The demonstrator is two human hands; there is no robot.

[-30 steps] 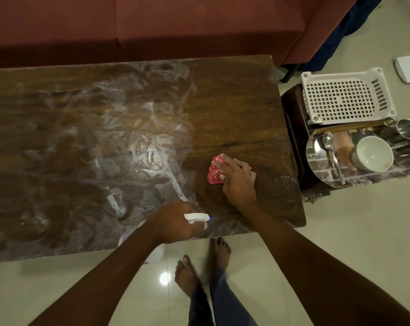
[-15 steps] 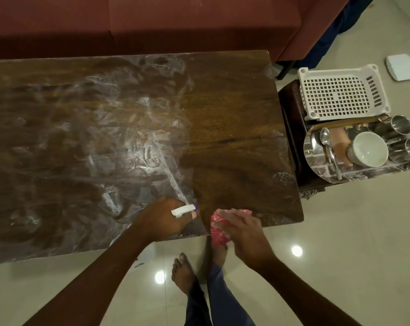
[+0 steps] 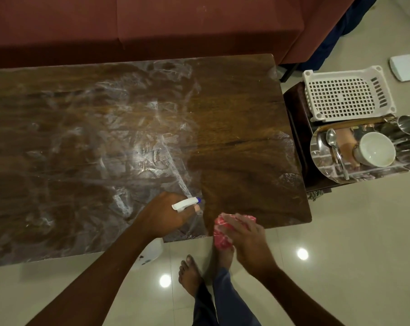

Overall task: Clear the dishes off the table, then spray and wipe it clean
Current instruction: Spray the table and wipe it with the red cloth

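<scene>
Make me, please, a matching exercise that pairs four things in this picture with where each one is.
Things:
1. spray bottle
2. cloth
3. bowl
4. basket

Places:
A. in the right hand
B. on the tray
C. in the left hand
D. beside the tray

Pairs: 1-C, 2-A, 3-B, 4-D.
</scene>
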